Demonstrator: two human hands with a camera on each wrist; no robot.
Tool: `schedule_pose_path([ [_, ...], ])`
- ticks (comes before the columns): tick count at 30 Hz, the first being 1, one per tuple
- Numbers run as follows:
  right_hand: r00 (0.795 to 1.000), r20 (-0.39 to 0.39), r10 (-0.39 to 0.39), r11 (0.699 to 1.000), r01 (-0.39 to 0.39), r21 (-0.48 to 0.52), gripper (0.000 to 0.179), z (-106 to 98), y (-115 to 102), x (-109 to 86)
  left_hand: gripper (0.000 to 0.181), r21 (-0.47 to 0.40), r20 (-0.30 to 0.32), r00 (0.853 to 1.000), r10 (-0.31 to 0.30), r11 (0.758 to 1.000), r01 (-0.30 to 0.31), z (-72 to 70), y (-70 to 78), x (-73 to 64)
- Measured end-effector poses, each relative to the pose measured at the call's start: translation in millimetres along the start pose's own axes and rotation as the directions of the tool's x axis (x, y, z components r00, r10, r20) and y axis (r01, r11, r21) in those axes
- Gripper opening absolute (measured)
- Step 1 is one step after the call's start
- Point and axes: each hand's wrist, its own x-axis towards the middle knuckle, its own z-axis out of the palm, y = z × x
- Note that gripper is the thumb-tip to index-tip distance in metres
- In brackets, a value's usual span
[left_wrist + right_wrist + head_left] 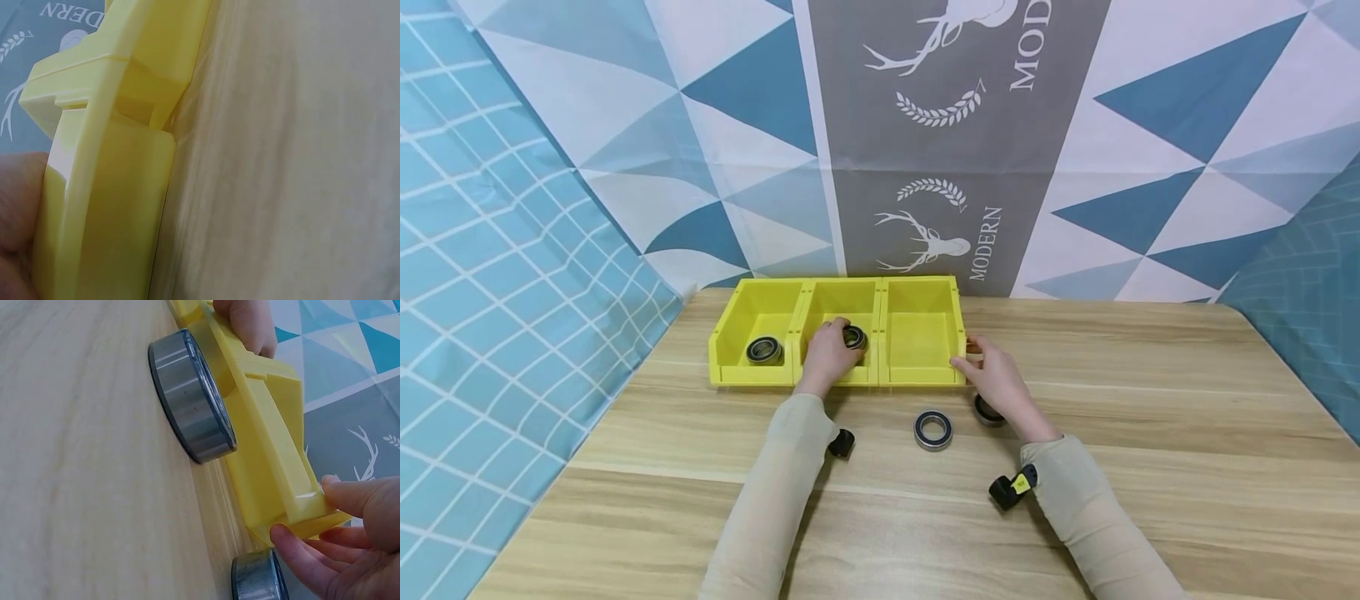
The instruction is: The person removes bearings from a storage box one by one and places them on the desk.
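Observation:
Three yellow bins (925, 374) stand joined in a row on the table. My left hand (829, 357) reaches into the middle bin, thumb and fingers around a ball bearing (854, 337) that is partly covered by them. At the row's right end, my right hand (996, 379) pinches the front corner of the right bin, with its thumb on the front rim and fingers along the outside, as the right wrist view also shows. The left bin holds a bearing (764, 351). In the left wrist view, only part of the left hand (19, 219) shows behind the bin front (119, 206).
On the wooden table (880, 533), one bearing (933, 430) lies in front of the right bin. Another bearing (988, 412) is partly hidden under the right wrist. A patterned cloth backdrop (917, 167) rises behind the bins.

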Motion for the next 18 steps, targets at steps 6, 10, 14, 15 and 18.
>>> schedule_pose_path([
  [6, 1.0, -0.001, -0.003, 1.0, 0.003, -0.006, 0.055, 0.6, 0.7, 0.1, 0.058, -0.017, -0.015, 1.0, -0.016, 1.0, 0.016, 1.3, -1.2, -0.2],
  [10, 1.0, -0.002, -0.001, 1.0, 0.001, 0.002, 0.056, 0.6, 1.1, 0.6, 0.059, -0.041, -0.036, 0.999, -0.027, 0.999, 0.026, 1.8, -2.0, 0.6],
  [14, 1.0, -0.007, -0.007, 1.0, 0.007, -0.005, 0.056, 0.7, 1.3, 0.9, 0.059, -0.06, -0.062, 0.997, -0.035, 0.998, 0.031, 2.6, -3.3, 1.0],
  [15, 1.0, -0.008, -0.008, 1.0, 0.008, -0.006, 0.056, 0.6, 1.4, 0.9, 0.059, -0.066, -0.068, 0.997, -0.037, 0.997, 0.033, 2.7, -3.5, 0.9],
  [18, 1.0, -0.009, -0.008, 1.0, 0.008, -0.009, 0.057, 0.3, 1.7, 1.2, 0.058, -0.077, -0.087, 0.995, -0.045, 0.996, 0.039, 3.1, -3.6, 0.8],
])
